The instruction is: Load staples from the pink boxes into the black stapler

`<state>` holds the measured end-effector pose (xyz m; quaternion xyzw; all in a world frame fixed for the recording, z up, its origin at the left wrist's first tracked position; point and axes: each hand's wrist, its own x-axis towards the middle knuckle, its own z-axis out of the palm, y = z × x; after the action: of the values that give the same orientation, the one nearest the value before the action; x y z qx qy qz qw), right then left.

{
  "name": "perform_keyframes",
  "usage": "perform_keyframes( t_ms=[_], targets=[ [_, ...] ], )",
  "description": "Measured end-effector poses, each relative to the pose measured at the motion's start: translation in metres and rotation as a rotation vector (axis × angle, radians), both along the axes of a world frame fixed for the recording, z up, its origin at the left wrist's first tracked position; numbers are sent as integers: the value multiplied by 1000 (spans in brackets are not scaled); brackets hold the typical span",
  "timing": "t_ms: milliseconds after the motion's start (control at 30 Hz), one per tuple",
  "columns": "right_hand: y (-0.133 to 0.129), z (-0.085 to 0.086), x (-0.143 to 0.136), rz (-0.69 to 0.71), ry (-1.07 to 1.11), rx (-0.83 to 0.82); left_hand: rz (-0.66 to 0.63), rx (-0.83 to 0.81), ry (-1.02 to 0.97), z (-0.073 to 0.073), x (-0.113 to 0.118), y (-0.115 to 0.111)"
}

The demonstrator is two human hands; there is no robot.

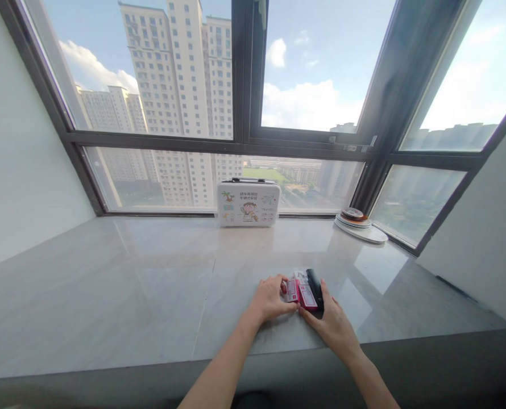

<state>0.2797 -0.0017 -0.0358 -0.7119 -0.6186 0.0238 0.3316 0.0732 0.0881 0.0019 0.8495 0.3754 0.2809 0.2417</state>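
Note:
My left hand point(272, 298) is curled around a small pink-and-white box point(292, 291), thumb along its near edge. Close against it on the right lies a second pink-and-white box point(307, 296), tilted slightly. My right hand point(336, 324) has its thumb at this second box's near end and its fingers along the right side of a long black object point(315, 287), perhaps a stapler. Behind the boxes, a white item with grey print point(299, 276) partly shows. All of these sit together low on the marble sill, and both thumbs nearly meet.
A white carry case point(249, 204) with cartoon prints and a black handle stands upright against the window. To the right, several stacked plates or lids point(361, 230) rest in the corner. The marble sill point(129, 295) ends at a front edge below my wrists.

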Motion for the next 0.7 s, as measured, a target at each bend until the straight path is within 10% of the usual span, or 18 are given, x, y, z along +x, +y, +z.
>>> perform_keyframes(
  t_ms=[700],
  targets=[
    [1,-8,6,41,-35,-29,-72,-185,-266,-18,44,-13]
  ],
)
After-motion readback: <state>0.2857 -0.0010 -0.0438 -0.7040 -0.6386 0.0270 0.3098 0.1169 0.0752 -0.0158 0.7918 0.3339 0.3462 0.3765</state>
